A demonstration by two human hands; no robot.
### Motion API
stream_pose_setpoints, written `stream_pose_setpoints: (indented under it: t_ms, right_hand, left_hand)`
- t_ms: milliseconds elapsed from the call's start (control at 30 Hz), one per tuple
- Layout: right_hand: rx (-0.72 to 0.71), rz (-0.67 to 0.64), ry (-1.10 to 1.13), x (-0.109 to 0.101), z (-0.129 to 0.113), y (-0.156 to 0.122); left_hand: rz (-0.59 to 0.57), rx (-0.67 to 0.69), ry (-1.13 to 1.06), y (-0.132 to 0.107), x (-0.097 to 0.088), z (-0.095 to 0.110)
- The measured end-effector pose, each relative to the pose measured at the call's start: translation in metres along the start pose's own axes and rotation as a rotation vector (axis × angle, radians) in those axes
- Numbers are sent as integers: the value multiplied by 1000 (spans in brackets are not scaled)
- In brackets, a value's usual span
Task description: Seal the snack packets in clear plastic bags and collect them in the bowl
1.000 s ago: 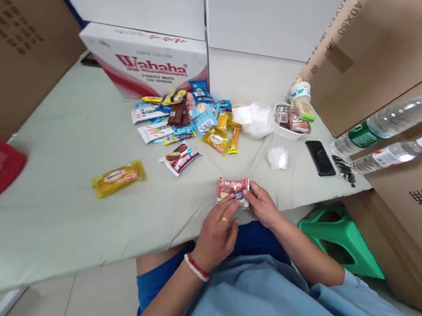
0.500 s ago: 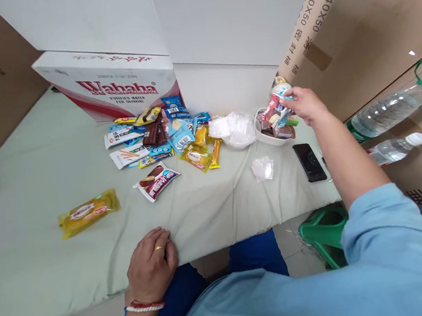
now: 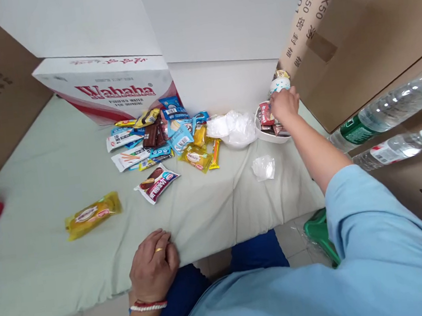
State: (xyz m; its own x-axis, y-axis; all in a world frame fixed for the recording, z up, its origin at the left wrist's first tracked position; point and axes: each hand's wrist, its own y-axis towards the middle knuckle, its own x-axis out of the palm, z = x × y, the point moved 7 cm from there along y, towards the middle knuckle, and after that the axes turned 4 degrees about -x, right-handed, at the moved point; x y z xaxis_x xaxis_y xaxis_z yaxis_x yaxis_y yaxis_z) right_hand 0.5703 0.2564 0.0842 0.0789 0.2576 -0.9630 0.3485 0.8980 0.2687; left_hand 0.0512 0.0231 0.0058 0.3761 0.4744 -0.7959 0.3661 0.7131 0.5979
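My right hand (image 3: 285, 104) reaches down over the back of a white bowl (image 3: 274, 138), its fingers bent inward and their tips hidden. Whatever they grip is out of sight. Against the fingers is a red snack packet (image 3: 266, 114), with brown packets below it in the bowl. Behind the hand stands a white paper cup (image 3: 279, 84) with blue spots. My left hand (image 3: 153, 262) rests on the cloth-covered edge, fingers curled together and holding nothing visible. Beyond it lie a purple-and-white snack packet (image 3: 157, 184) and a yellow wrapped cake (image 3: 93, 215).
Assorted snack packets (image 3: 181, 140) are heaped before a Wahaba-style water carton (image 3: 113, 93). A bowl in clear plastic (image 3: 240, 129) adjoins the white bowl, with a crumpled clear wrapper (image 3: 264, 167) in front. Two bottles (image 3: 406, 150) are at right; a green stool (image 3: 320, 234) stands below.
My right hand has lowered and moved left into the bowl; the red-and-blue packet it held is hidden or among the contents. My arm now covers the black phone. My left hand stays put.
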Motion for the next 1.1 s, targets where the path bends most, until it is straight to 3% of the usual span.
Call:
stream_pose_setpoints:
  t_ms: [167, 267, 367, 433, 500, 600, 700, 900, 1100]
  right_hand:
    - [-4, 1, -51, -3, -8, -3]
    - [-50, 153, -26, -31, -15, -19]
    - [-173, 281, 34, -52, -27, -59]
    - [-299, 250, 34, -48, -37, -92]
    - [-388, 155, 6, -31, -41, -120]
    - [-380, 9, -26, 1, -25, -139]
    - [-295, -40, -18, 19, 6, -131]
    - [-179, -29, -5, 33, 62, -87]
    - [-177, 21, 53, 43, 105, -65]
  left_hand:
    - [-21, -15, -8, -2, 2, -2]
    - [-18, -24, -25, -3, 1, -3]
    - [-16, -19, -23, -2, 0, -2]
    - [-13, -19, -24, -1, -1, -1]
    - [-8, -19, -26, 1, -2, 0]
    - [-13, -19, -22, 1, -2, -1]
    - [-25, -24, -26, -1, 0, -3]
    - [-37, -40, -27, -5, 3, -5]
    - [-53, -50, -39, -6, 3, -7]
